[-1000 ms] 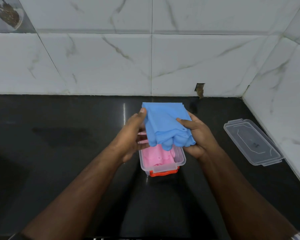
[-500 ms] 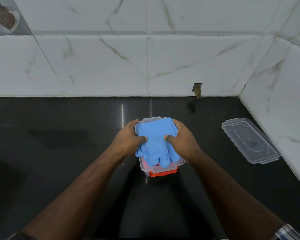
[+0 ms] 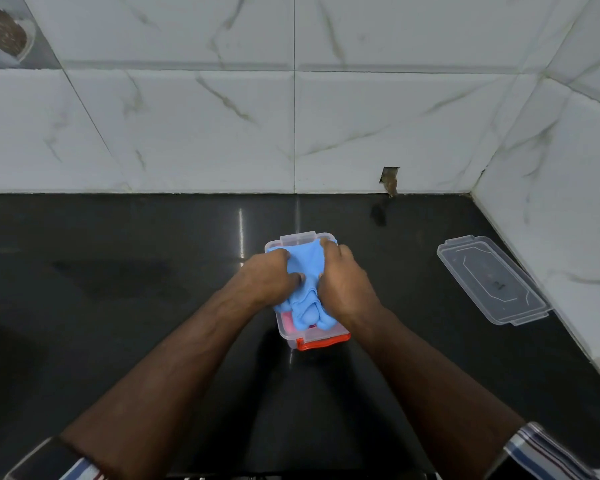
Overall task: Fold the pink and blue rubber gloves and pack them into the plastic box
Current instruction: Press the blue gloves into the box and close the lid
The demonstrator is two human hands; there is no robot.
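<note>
At centre frame the left hand (image 3: 269,278) and the right hand (image 3: 343,282) are both pressed down on the folded blue rubber gloves (image 3: 307,271), fingers curled into the material from either side. They push more than they clasp, and neither is flat open. The blue bundle lies directly beneath and between the hands, with its long axis running from the far end of the frame toward the lower edge. Its loose finger ends spill out at the near end, just past the wrists. Both hands sit about equally close, the left on the left flank and the right reaching a little farther up.

The bundle rests in the small clear plastic box with an orange clasp (image 3: 323,342), on top of the pink rubber gloves (image 3: 286,322), which show only as a sliver at the near left corner. The near finger ends probably need tucking in next.

The clear plastic lid (image 3: 492,280) lies well apart at right on the glossy black countertop (image 3: 118,278), near the white marble-tiled wall (image 3: 361,116).
</note>
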